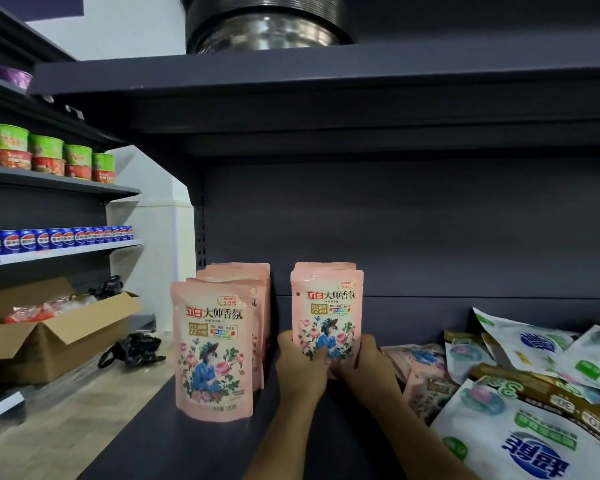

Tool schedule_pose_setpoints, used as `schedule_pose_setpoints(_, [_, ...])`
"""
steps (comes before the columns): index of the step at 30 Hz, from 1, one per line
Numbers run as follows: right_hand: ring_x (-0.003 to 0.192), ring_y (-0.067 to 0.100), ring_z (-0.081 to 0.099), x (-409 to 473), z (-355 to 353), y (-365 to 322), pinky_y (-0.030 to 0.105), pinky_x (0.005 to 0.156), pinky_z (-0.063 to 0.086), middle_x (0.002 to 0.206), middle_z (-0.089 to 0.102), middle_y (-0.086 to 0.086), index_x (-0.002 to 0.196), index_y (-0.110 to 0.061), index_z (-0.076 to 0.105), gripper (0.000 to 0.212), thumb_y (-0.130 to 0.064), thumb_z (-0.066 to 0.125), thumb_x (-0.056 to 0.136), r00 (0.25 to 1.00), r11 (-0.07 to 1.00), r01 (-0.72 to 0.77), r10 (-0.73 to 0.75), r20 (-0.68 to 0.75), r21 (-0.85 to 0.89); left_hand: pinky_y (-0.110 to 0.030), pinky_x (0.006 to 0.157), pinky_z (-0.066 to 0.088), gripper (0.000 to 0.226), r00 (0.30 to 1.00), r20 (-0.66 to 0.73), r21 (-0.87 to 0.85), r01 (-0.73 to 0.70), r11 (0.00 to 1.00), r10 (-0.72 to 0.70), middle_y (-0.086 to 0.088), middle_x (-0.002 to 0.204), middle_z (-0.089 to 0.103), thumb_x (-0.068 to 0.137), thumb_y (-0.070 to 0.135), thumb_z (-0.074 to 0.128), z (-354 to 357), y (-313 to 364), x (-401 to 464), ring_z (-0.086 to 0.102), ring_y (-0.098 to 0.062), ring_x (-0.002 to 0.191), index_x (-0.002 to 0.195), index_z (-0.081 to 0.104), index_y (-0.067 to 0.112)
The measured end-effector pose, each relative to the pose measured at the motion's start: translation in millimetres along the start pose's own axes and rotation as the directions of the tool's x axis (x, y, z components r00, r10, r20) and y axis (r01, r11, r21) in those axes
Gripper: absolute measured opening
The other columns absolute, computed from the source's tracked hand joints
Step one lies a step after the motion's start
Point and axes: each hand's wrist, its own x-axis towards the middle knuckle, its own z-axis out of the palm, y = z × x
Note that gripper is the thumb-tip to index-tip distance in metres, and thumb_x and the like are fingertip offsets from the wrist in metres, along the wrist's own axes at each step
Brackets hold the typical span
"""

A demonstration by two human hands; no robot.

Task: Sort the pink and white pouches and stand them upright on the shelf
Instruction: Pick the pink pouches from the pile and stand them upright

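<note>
A row of pink pouches [212, 348] stands upright at the left end of the dark shelf [194, 441]. To its right a second upright stack of pink pouches [327, 306] is gripped low down from both sides: my left hand [300, 367] on its left edge, my right hand [368, 367] on its right edge. More pink pouches [418, 368] lie flat at the right, partly under a heap of white pouches [520, 431] that lie at all angles.
The shelf's back panel [430, 237] rises behind, and an upper shelf board [326, 77] hangs overhead. To the left stand an open cardboard box [49, 341], a black bag [136, 349] on the floor, and side shelves with blue cans [56, 239] and noodle cups [49, 157].
</note>
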Motion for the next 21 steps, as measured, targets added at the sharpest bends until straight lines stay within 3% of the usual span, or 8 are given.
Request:
schedule_pose_setpoints(12, [0.087, 0.011, 0.053, -2, -3, -3, 0.01, 0.048, 0.036, 0.12, 0.06, 0.009, 0.118, -0.008, 0.04, 0.036, -0.019, 0.059, 0.089, 1.0, 0.998, -0.018, 0.019, 0.016, -0.055, -0.04, 0.083, 0.056, 0.041, 1.0, -0.005, 0.067, -0.011, 0.998, 0.011, -0.011, 0.119, 0.061, 0.085, 0.009, 0.063, 2, -2, 3, 0.064, -0.025, 0.102, 0.121, 0.044, 0.008])
schedule_pose_setpoints(16, [0.108, 0.022, 0.058, -6, -4, -9, 0.023, 0.073, 0.046, 0.124, 0.057, 0.011, 0.119, -0.008, 0.04, 0.04, -0.017, 0.062, 0.086, 0.999, 0.995, -0.048, 0.047, -0.009, -0.089, -0.047, 0.093, 0.051, 0.063, 0.998, -0.045, 0.156, -0.044, 0.987, 0.052, -0.015, 0.129, 0.055, 0.083, 0.012, 0.065, 1, -2, 1, 0.057, -0.03, 0.116, 0.137, 0.033, 0.004])
schedule_pose_setpoints(18, [0.112, 0.026, 0.056, -8, -8, -12, 0.028, 0.08, 0.045, 0.126, 0.055, 0.014, 0.118, -0.006, 0.041, 0.038, -0.012, 0.061, 0.086, 0.997, 0.994, -0.065, 0.062, -0.038, -0.083, -0.047, 0.102, 0.044, 0.071, 0.989, -0.103, 0.212, -0.082, 0.974, 0.105, -0.017, 0.134, 0.05, 0.081, 0.01, 0.066, -1, 1, -4, 0.05, -0.031, 0.124, 0.141, 0.029, 0.003])
schedule_pose_setpoints(21, [0.115, 0.029, 0.054, -13, -19, -22, 0.026, 0.075, 0.039, 0.126, 0.053, 0.015, 0.118, -0.003, 0.041, 0.039, -0.01, 0.062, 0.086, 0.994, 0.993, -0.068, 0.059, -0.09, -0.099, -0.035, 0.103, 0.035, 0.053, 0.942, -0.178, 0.32, -0.219, 0.922, 0.285, -0.017, 0.129, 0.051, 0.082, 0.003, 0.061, -5, 14, -17, 0.045, -0.03, 0.123, 0.131, 0.042, 0.0])
